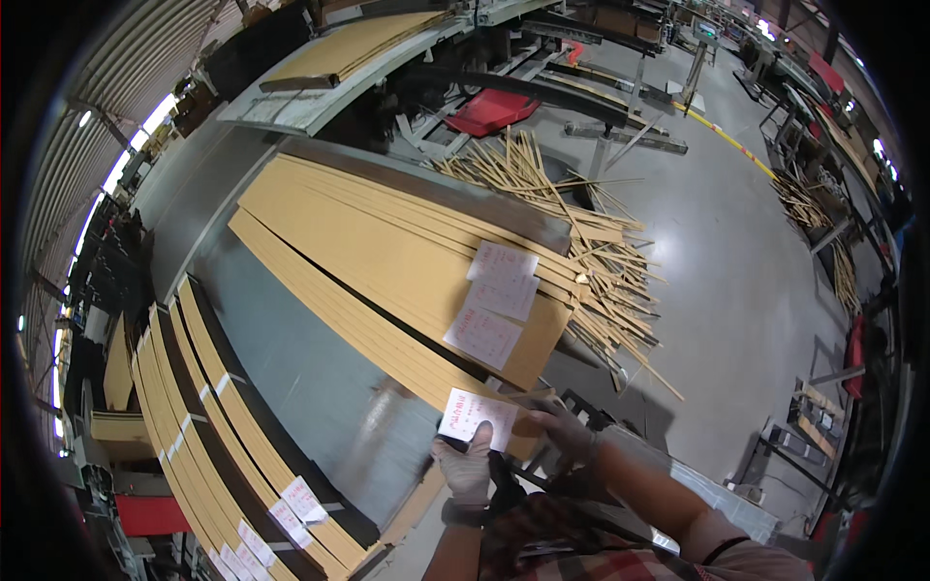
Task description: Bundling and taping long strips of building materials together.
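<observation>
Both my hands wear light work gloves. My left hand (467, 468) pinches the lower edge of a white paper label (475, 415) printed in red, pressing it against the near end of a long tan board (363, 324). My right hand (561, 427) grips the same board end just to the right of the label. Behind it lies a wider stack of tan boards (387, 242) with three similar labels (496, 302) near its end. All of these rest on a grey metal table (310, 378).
Another stack of labelled tan boards (228, 436) lies at the left. A heap of thin wood offcuts (591, 252) covers the grey floor to the right. Machinery, a red part (492, 109) and more boards (349, 46) stand behind.
</observation>
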Demonstrator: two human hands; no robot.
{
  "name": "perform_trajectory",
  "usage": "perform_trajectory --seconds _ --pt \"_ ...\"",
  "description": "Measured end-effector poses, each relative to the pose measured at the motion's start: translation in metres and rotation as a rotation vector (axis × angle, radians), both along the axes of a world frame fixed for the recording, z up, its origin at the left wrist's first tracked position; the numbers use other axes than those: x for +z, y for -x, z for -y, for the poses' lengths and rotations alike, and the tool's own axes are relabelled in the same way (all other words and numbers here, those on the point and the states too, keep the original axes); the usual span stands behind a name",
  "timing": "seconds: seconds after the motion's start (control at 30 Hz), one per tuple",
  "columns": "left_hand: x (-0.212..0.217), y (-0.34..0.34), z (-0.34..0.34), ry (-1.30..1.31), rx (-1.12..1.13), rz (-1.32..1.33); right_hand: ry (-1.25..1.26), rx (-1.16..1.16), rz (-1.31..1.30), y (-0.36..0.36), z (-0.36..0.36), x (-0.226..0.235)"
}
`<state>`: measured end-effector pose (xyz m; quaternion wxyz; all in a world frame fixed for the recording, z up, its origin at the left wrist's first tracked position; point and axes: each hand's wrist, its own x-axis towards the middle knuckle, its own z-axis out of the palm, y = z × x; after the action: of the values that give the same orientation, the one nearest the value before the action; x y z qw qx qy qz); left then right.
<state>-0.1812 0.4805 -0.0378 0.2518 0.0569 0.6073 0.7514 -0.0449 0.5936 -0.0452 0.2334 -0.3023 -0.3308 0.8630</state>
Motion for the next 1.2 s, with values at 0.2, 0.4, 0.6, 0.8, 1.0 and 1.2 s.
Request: perform_trajectory --seconds 0.2,0.4,0.6,0.8,1.0,1.2 --pt "0.048 -0.058 0.024 0.158 -0.295 0.181 -0.769 1.109 0.563 -0.004 -0.086 0.119" --pt "0.083 -0.060 0.013 0.525 -0.196 -0.016 -1.651 1.425 0.582 -0.065 -0.065 0.128" --pt "0.150 -0.071 0.041 0.372 -0.793 -0.336 -1.417 1.205 0.254 -0.040 -0.044 0.188" --pt "0.015 -0.029 0.048 0.365 -0.829 0.017 -1.298 1.320 0.129 -0.026 -0.137 0.028" --pt "-0.164 -0.094 0.049 0.012 -0.804 0.053 -0.389 0.837 0.405 -0.032 -0.063 0.049" --pt "-0.044 -0.040 0.077 -0.019 -0.520 1.270 -1.552 0.389 0.583 -0.020 0.027 0.098"
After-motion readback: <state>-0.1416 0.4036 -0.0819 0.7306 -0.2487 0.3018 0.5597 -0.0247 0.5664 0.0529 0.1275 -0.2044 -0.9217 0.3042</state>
